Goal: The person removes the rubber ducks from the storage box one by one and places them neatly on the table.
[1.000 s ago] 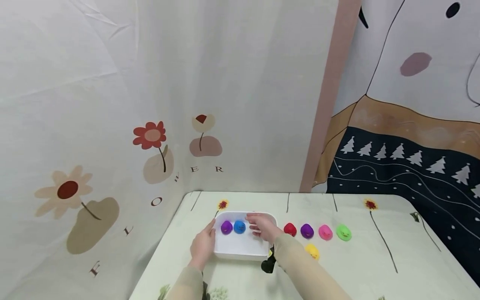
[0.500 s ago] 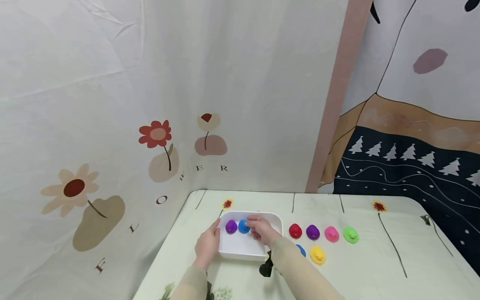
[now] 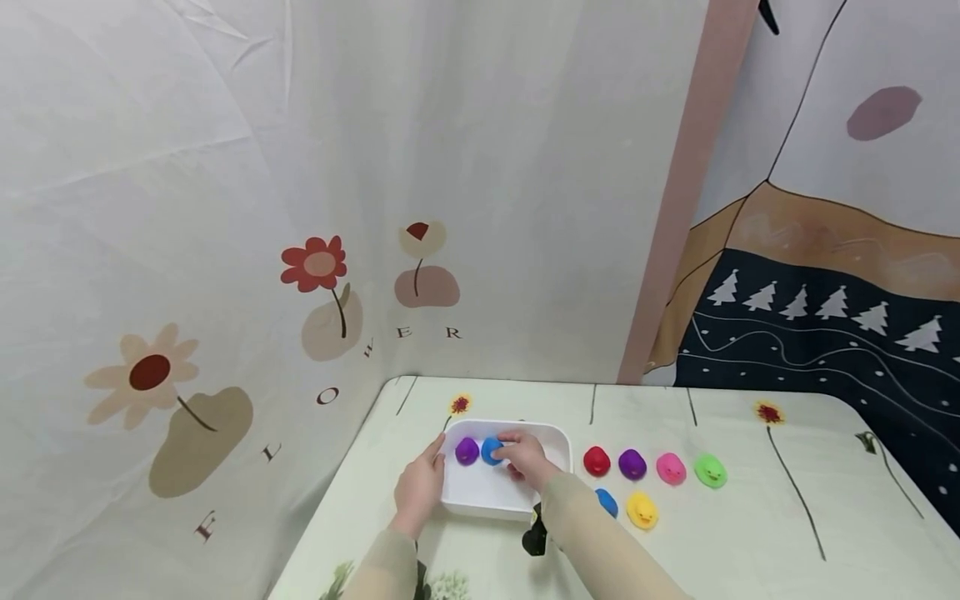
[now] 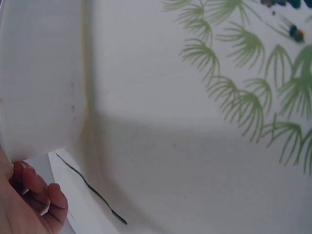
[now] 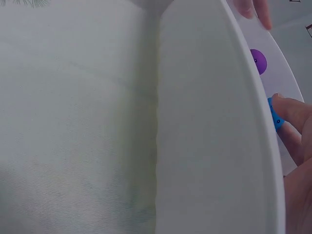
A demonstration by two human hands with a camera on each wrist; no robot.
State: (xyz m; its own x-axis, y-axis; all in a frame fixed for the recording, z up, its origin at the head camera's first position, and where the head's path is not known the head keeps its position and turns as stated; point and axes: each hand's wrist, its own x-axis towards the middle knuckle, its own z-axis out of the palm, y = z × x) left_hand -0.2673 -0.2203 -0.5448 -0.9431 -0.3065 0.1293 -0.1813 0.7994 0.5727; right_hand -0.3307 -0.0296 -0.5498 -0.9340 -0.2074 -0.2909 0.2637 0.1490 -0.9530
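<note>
A white tray [image 3: 487, 498] stands on the table, and my left hand [image 3: 418, 490] grips its left end. In the left wrist view the curled fingers [image 4: 57, 202] show at the tray's corner. Inside the tray, my right hand [image 3: 527, 461] pinches a blue toy duck [image 3: 491, 451] between thumb and fingers. The right wrist view shows the thumb on the blue duck [image 5: 276, 117], part of which the tray's rim hides. Just left of it in the tray sits a purple toy duck [image 3: 467, 451], untouched.
Right of the tray lie a red duck [image 3: 597, 461], a second purple duck [image 3: 632, 464], a pink duck [image 3: 671, 468] and a green duck [image 3: 710, 471]. Nearer me are a yellow duck [image 3: 642, 510] and another blue duck [image 3: 607, 502], partly behind my right sleeve. A printed cloth [image 3: 525, 208] hangs behind.
My right hand has moved left from loosely spread fingers beside the blue duck to a pinch on it. The left hand keeps its hold on the tray. The head view has shifted slightly.
</note>
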